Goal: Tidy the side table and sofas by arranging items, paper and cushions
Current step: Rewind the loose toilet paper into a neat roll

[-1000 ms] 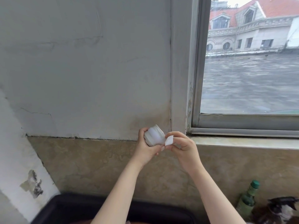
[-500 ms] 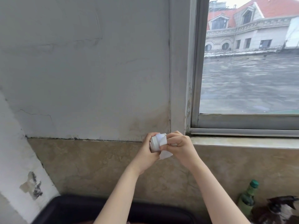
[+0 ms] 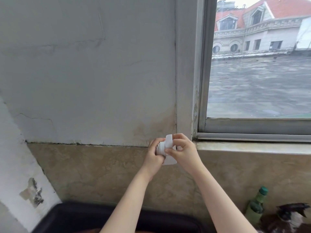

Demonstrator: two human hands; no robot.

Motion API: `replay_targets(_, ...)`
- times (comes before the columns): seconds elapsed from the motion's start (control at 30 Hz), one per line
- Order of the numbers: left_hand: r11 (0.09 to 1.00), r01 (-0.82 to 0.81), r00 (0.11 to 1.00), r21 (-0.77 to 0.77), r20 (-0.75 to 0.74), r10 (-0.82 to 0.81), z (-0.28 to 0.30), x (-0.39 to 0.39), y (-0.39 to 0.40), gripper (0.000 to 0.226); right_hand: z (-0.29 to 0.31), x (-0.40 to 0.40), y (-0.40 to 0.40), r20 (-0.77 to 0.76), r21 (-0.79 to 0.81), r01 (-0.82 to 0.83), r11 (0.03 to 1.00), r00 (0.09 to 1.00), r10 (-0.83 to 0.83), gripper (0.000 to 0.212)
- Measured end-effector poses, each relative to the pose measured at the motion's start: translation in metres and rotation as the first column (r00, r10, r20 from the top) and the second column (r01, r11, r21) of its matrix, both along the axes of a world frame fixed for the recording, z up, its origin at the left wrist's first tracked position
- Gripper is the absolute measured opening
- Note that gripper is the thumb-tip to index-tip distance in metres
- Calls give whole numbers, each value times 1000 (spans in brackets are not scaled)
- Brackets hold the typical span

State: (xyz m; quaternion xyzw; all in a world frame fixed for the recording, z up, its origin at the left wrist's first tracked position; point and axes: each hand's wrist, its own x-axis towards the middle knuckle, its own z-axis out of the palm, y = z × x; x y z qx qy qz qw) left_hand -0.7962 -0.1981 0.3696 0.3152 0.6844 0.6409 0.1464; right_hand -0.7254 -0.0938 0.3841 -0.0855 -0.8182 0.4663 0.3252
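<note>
A cracked, grey-white plastered wall [image 3: 87, 68] is shown above a band of mottled beige stone cladding [image 3: 94, 172], with a patch of flaked paint [image 3: 32, 192] at lower left. The rounded rim of a smooth black container [image 3: 80, 211] is seen along the bottom edge. At centre, a small white ribbed roll of paper [image 3: 160, 147] is held in mid-air before the wall, gripped by the curled fingers of the left hand [image 3: 154, 154]. A flat white strip of the same paper [image 3: 169, 141] is pinched by the fingers of the right hand [image 3: 182, 150] and is laid over the roll. To the right, a grey metal window frame [image 3: 203, 81] is set above a pale stone sill [image 3: 252, 147]. A green glass bottle with a green cap [image 3: 256, 204] stands at lower right.
</note>
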Motion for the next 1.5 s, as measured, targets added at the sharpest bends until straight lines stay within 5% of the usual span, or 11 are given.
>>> replay_targets(0.1,997,24,989,75,143,-35,2,-2,0,39,6,-4,-3,-27,-35,44,998,999,-45,16)
replay_targets(0.2,993,72,978,96,189,-89,-2,-8,-2,56,9,-6,-1,-26,-77,48,996,998,-50,9)
replay_targets(0.57,999,5,997,-34,-73,-8,-6,-5,4,44,14,-5,4,-10,-241,51,969,998,-55,25)
replay_targets(0.7,999,-33,997,13,-68,33,-4,0,6,41,11,-7,1,-10,-146,88,985,996,-91,34)
replay_targets(0.9,992,-75,992,98,-90,84,-2,4,12,33,11,-9,-2,-6,-301,72,951,997,-77,24)
replay_targets(1.07,984,-92,979,150,-168,117,-2,3,14,26,0,-11,-13,52,-566,55,822,998,-31,19)
replay_targets(1.17,978,-74,977,195,-181,110,-2,9,13,19,3,-2,-6,55,-840,-105,532,959,277,32)
replay_targets(1.2,979,-61,978,195,-184,98,-3,10,12,20,5,2,-3,64,-853,-142,502,926,372,26)
replay_targets(1.33,979,-20,993,204,-113,44,-7,13,13,37,-4,4,0,91,-884,-124,451,899,427,17)
replay_targets(1.5,981,19,1000,192,-28,-14,-6,12,17,41,-7,-3,-6,39,-878,-80,471,971,238,13)
